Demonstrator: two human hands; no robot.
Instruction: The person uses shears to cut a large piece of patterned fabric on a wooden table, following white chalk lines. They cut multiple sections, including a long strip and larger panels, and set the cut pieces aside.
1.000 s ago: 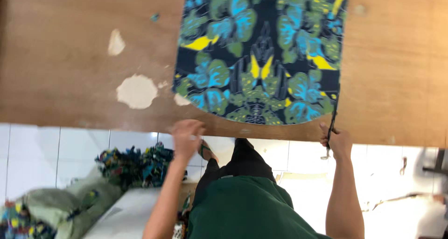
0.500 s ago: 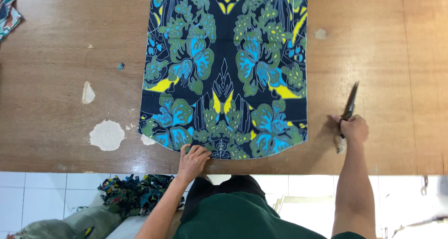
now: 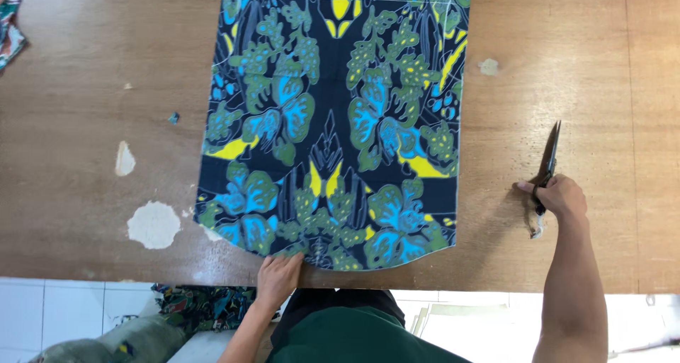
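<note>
A dark navy fabric piece (image 3: 333, 122) printed with blue, green and yellow leaves lies flat on the wooden table (image 3: 92, 72), its curved lower edge near the table's front. My left hand (image 3: 278, 278) rests on that lower edge, fingers pressing the cloth. To the right of the fabric, my right hand (image 3: 559, 196) grips the handles of dark scissors (image 3: 548, 157), whose closed blades point away from me and lie on the table.
Pale patches of worn veneer (image 3: 152, 225) mark the table's left front. A fabric scrap (image 3: 8, 26) lies at the far left edge. Below the table are white floor tiles and a heap of printed cloth scraps (image 3: 198, 306).
The view has shifted so the fabric sits lower and closer. My left hand moved up onto the cloth's lower edge. My right hand brought the scissors from the table's front edge onto the tabletop.
</note>
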